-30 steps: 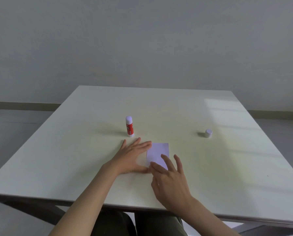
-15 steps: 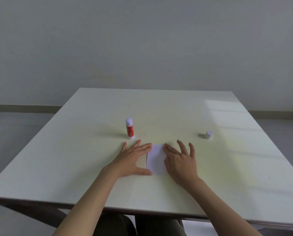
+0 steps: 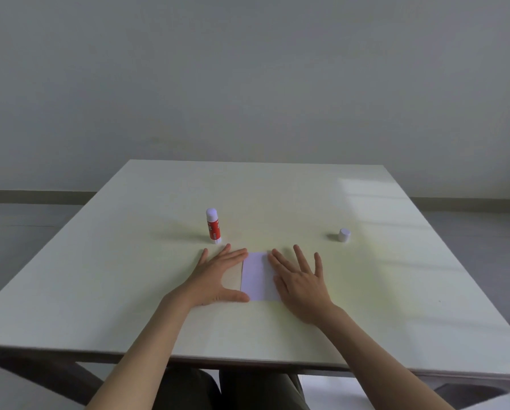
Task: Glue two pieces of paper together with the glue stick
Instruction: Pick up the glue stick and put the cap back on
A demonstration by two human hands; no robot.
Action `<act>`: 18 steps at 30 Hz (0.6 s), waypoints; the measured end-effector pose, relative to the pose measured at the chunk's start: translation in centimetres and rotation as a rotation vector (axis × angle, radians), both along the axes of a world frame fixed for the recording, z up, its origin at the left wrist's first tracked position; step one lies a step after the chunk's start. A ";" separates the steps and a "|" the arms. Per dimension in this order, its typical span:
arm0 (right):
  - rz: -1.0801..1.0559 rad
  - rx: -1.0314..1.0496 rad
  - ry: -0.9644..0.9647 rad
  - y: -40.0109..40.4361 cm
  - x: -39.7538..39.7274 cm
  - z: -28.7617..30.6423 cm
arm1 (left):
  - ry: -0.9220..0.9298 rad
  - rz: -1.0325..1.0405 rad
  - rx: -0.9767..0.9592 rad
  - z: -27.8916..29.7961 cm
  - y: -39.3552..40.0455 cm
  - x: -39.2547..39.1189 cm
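Pale worktop (image 3: 159, 291): both hands, left (image 3: 218, 276) and right (image 3: 301, 282), lie flat, open-gripped on the paper (image 3: 258, 276); press evenly outward toward three and nine o'clock.

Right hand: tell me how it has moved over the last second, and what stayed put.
The right hand slid from the paper's near edge to its right side and now lies flat there. The left hand stayed flat on the left. Paper, glue stick and cap did not move.
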State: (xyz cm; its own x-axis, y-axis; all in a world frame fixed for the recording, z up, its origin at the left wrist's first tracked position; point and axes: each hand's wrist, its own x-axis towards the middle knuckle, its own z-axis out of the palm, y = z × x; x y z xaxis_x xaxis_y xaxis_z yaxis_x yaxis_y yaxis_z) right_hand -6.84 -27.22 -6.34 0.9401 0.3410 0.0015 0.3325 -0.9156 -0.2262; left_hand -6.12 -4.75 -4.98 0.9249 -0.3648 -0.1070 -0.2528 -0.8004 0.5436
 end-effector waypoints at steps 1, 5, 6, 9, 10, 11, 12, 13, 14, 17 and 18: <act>0.004 0.008 0.000 0.0 0.0 0.0 | 0.001 -0.001 -0.003 0.1 0.0 0.0; -0.040 0.125 -0.006 -0.5 0.1 0.6 | -0.010 0.022 -0.118 0.3 0.0 -0.1; -0.066 0.149 -0.037 -0.9 0.4 1.0 | -0.052 0.068 -0.207 0.3 0.0 -0.2; -0.229 0.200 -0.223 -3.1 2.2 2.4 | -0.392 0.373 -0.477 0.4 0.3 -0.4; -0.305 0.210 -0.281 -4.2 3.0 2.9 | -0.502 0.476 -0.518 0.5 0.5 -0.3; -0.382 0.217 -0.312 -5.2 3.8 3.4 | -0.577 0.561 -0.547 0.7 0.7 -0.2; -0.449 0.215 -0.313 -6.2 4.5 3.7 | -0.616 0.631 -0.568 0.9 0.9 0.1; -0.497 0.199 -0.289 -7.1 5.1 3.8 | -0.625 0.683 -0.584 1.0 1.0 0.6; -0.522 0.176 -0.249 -7.8 5.6 3.7 | -0.596 0.718 -0.598 1.0 1.1 1.2; -0.503 0.186 -0.143 -8.8 6.3 2.8 | -0.390 0.731 -0.617 0.5 0.5 2.8; -0.492 0.223 -0.138 -8.9 6.3 2.4 | -0.336 0.730 -0.618 0.3 0.0 3.2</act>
